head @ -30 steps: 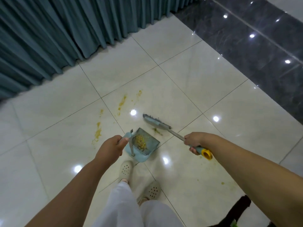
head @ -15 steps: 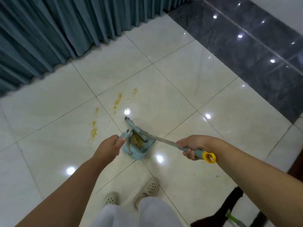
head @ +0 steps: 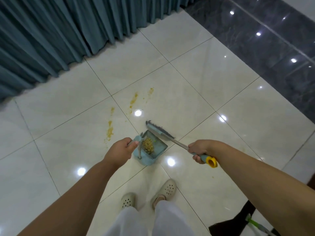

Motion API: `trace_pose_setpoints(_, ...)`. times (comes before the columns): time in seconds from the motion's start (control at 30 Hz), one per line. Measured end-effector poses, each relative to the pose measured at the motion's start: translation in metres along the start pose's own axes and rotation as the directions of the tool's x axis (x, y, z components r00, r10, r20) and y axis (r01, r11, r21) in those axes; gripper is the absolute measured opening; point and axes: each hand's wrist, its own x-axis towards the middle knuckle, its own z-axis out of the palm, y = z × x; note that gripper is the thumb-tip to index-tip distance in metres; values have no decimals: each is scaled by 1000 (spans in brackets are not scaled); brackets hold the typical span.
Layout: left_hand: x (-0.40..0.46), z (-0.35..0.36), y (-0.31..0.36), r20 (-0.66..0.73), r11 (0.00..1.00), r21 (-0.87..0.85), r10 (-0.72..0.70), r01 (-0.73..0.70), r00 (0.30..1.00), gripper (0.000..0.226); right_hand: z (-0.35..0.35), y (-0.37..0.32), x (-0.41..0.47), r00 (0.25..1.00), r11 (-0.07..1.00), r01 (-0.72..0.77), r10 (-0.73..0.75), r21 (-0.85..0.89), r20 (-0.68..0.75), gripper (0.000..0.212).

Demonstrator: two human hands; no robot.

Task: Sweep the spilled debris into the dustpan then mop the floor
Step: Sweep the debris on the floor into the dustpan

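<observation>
Both arms reach forward and down over the pale tiled floor (head: 213, 82). The left hand (head: 119, 150) is curled tight around the upright handle of the dustpan (head: 154, 149), which sits just right of it with a heap of yellow debris (head: 148, 145) inside. The right hand (head: 199, 149) grips the broom (head: 160, 132) near its yellow-capped end, the brush head resting beyond the dustpan's open edge. More yellow streaks (head: 110, 128) lie on the floor beyond the left hand.

Indoor room, probably a home or hall: glossy cream floor tiles (head: 196, 86), dark marble border strip (head: 265, 48), floor-length teal curtain (head: 59, 34), ceiling-light reflections in the tiles.
</observation>
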Motion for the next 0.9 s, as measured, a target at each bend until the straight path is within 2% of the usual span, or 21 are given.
trace_pose_setpoints(0.13, -4, -4, -12, 31, 1000, -23, -1, 1, 1000, 42, 2, 15, -19, 990, 986, -5, -18, 165, 138, 20)
trace_pose_setpoints(0.23, -7, -7, -18, 43, 1000, -29, 9, -8, 999, 39, -3, 26, -32, 991, 963, 13, -49, 268, 128, 35)
trace_pose_setpoints(0.3, -12, -10, -21, 46, 999, -35, 14, -12, 999, 37, 1, 28, -35, 995, 969, 28, -51, 244, 85, 43)
trace_pose_setpoints(0.37, -16, -13, -26, 41, 1000, -24, 21, -20, 999, 38, 9, 26, -34, 998, 977, 43, -52, 209, 39, 43)
trace_pose_setpoints(0.53, -28, -24, -41, 29, 1000, 2, 21, -21, 999, 43, 37, 12, -20, 996, 992, 69, -62, 104, -67, 20)
trace_pose_setpoints(0.73, -32, -30, -59, 48, 1000, 18, 7, -8, 999, 39, 80, 13, -9, 999, 990, -24, 17, 138, 49, 15)
trace_pose_setpoints(0.9, -38, -29, -67, 84, 1000, 19, 10, -12, 996, 41, 77, 27, -36, 990, 961, -19, -21, 276, 140, 6)
